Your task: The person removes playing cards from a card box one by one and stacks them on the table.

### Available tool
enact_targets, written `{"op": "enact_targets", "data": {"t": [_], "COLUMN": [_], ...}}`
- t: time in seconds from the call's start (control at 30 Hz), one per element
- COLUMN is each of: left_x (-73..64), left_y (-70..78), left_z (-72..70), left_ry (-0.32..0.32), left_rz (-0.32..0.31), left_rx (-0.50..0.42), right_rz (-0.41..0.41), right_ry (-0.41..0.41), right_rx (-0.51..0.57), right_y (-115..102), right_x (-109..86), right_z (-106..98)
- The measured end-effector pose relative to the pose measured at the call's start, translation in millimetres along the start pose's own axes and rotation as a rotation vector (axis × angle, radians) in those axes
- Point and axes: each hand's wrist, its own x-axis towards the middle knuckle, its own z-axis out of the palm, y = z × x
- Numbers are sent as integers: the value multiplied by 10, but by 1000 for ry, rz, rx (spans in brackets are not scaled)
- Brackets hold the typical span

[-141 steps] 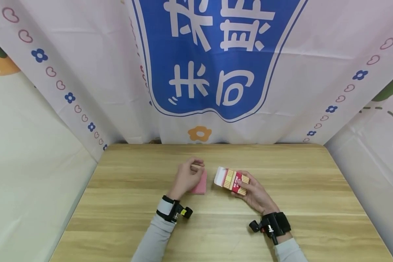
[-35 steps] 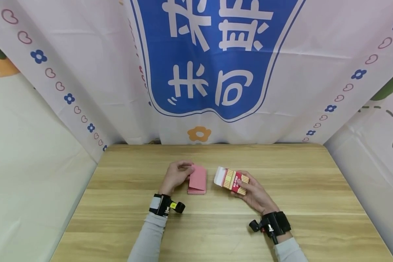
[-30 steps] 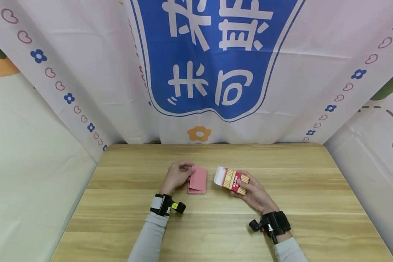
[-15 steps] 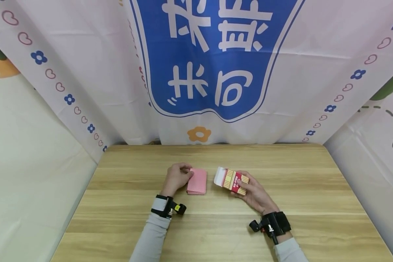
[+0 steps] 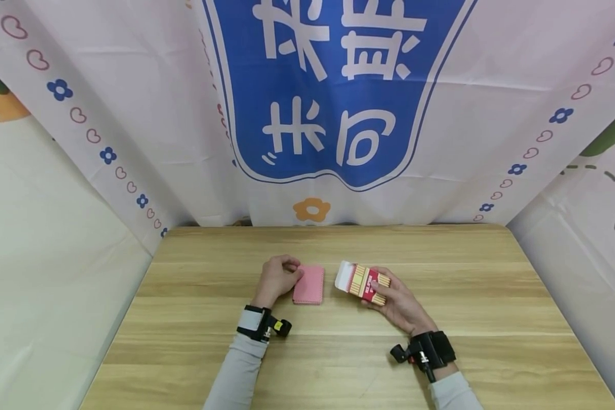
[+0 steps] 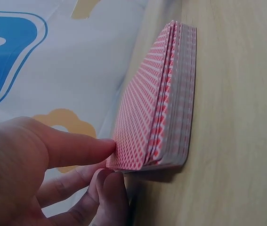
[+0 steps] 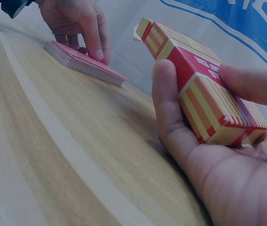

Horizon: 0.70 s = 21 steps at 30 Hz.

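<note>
I am looking on from far away, and I see two bare hands at work over a wood table (image 5: 348,364). The cards (image 5: 309,286) lie flat on the table in one neat pile, pink and white on top. The left hand (image 5: 278,279) is on the left of them. Its thumb presses the top card near a corner, and its fingers bend in at the edge, so I see thumb and fingers pinching the cards there. From the left wrist, I can see the edges of the pile, and the top cards sit a bit out of line with the rest.

The right hand (image 5: 402,304) holds the box (image 5: 363,280). Its thumb lies across the red band and its fingers wrap round the other side, clamped on it. The box is tipped, with its white flap (image 5: 344,276) sticking out toward the cards. The box and the cards are near each other but do not touch. I cannot tell if the right hand rests on the table. Behind it all hangs a white cloth (image 5: 482,142) with a big blue sign (image 5: 323,91).
</note>
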Motion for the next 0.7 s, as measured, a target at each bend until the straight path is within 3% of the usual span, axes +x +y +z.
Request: {"op": "enact_targets", "data": {"t": [0.2, 0.4, 0.7], "left_x": [-18, -44, -236], "left_y": [-8, 47, 384], "left_z": [-18, -38, 72], "left_ry": [-11, 23, -18], "left_rz": [7, 29, 234], "left_rx": [2, -18, -190], "right_rz": [6, 6, 3], "right_ry": [4, 3, 0], "right_rx": [4, 5, 0], "right_y": [4, 11, 6], "right_x": [-9, -5, 2], "right_z": [7, 10, 8]}}
